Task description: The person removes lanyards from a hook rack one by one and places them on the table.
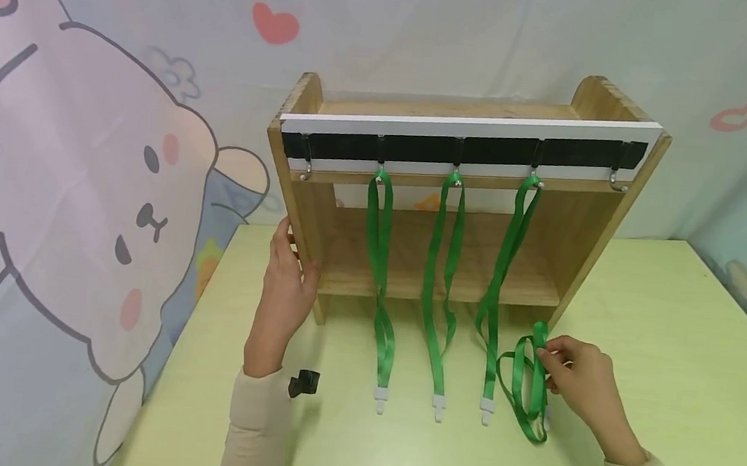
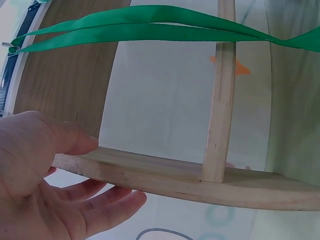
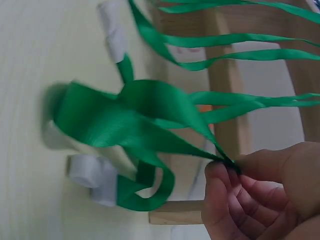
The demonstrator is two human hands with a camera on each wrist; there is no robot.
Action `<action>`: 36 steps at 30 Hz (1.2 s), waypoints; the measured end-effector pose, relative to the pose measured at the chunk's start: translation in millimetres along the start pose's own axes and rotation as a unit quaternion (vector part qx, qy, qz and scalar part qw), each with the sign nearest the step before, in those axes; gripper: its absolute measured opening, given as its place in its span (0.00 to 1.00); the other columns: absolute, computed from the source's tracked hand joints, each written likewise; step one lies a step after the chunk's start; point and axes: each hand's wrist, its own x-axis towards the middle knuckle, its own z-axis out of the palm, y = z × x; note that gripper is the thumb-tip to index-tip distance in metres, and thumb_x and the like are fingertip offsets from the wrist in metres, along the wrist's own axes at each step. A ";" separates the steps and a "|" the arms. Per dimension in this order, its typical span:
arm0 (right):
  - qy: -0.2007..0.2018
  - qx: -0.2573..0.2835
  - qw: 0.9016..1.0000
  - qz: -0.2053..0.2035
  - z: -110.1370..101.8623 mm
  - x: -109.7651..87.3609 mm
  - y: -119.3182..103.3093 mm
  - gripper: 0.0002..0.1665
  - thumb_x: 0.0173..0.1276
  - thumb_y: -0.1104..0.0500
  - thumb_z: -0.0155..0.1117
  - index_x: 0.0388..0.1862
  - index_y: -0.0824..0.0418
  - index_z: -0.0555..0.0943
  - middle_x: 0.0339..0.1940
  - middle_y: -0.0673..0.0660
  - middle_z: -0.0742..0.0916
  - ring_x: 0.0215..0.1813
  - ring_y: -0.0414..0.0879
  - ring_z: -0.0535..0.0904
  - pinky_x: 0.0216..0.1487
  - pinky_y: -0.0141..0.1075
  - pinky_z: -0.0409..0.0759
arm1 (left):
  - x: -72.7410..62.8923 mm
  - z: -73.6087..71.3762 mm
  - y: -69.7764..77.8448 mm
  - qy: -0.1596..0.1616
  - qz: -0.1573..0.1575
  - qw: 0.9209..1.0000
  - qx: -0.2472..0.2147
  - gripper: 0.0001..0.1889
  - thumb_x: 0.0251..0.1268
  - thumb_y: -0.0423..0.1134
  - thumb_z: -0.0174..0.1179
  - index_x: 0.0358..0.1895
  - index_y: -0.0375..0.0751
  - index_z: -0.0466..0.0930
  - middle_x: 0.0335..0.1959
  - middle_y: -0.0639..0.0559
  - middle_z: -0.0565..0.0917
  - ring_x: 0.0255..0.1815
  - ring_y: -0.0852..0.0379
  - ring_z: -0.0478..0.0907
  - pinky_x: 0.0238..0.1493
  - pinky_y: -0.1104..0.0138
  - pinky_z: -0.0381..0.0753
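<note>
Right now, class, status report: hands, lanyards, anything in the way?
Left hand grips wooden shelf. Right hand pinches bunched lanyard. Three lanyards hang; rightmost hook bare, nothing visibly blocking.

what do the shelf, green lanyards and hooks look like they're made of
Shelf: wood, seemingly plain or lightly varnished; brown tones and grain show.
Green lanyards: woven fabric ribbon, perhaps polyester; thin, bending softly, with a slight sheen.
Hooks: probably metal, polished or plated; silvery with bright highlights.

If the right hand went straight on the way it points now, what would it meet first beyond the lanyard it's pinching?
Likely the rightmost hanging green lanyard, up and left of the right hand in the head view, though depth is unclear.
</note>
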 end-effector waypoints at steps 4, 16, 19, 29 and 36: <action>0.006 -0.056 0.998 -0.021 8.9 3.7 4.5 0.08 0.71 0.66 0.63 0.41 0.71 0.84 0.17 0.49 0.80 0.16 0.43 0.73 0.17 0.34 0.69 | -0.7 -0.8 0.2 -0.001 -0.002 1.000 -0.002 0.39 0.72 0.25 0.53 0.78 0.32 0.40 0.65 0.28 0.63 0.57 0.33 0.73 0.50 0.44 0.81; -0.002 -0.102 0.995 -0.021 17.1 8.2 13.1 0.06 0.69 0.66 0.66 0.32 0.68 0.83 0.16 0.49 0.78 0.17 0.44 0.69 0.18 0.35 0.66 | -4.1 4.7 -1.2 0.001 0.004 1.000 -0.002 0.38 0.72 0.25 0.54 0.77 0.30 0.41 0.64 0.27 0.64 0.54 0.33 0.73 0.48 0.46 0.81; -0.016 -0.114 0.993 -0.012 15.8 8.9 15.1 0.08 0.69 0.63 0.66 0.32 0.68 0.82 0.17 0.49 0.78 0.18 0.44 0.69 0.18 0.36 0.67 | -3.8 5.1 -0.9 -0.002 0.002 1.000 -0.003 0.39 0.72 0.26 0.54 0.78 0.30 0.41 0.64 0.27 0.63 0.55 0.33 0.73 0.48 0.46 0.81; -0.028 -0.126 0.992 0.014 0.0 15.2 9.2 0.14 0.73 0.57 0.62 0.38 0.68 0.84 0.24 0.53 0.84 0.23 0.46 0.76 0.20 0.40 0.72 | -1.9 1.5 0.4 0.000 0.003 1.000 -0.002 0.39 0.72 0.26 0.55 0.78 0.31 0.41 0.65 0.27 0.63 0.55 0.32 0.74 0.48 0.45 0.82; -0.014 -0.136 0.990 -0.017 -11.2 23.1 3.9 0.13 0.73 0.59 0.62 0.39 0.69 0.84 0.24 0.55 0.84 0.23 0.45 0.74 0.22 0.39 0.71 | -0.6 -0.1 -0.9 -0.001 0.001 1.000 -0.003 0.39 0.72 0.27 0.54 0.78 0.31 0.40 0.66 0.27 0.62 0.56 0.32 0.74 0.48 0.45 0.82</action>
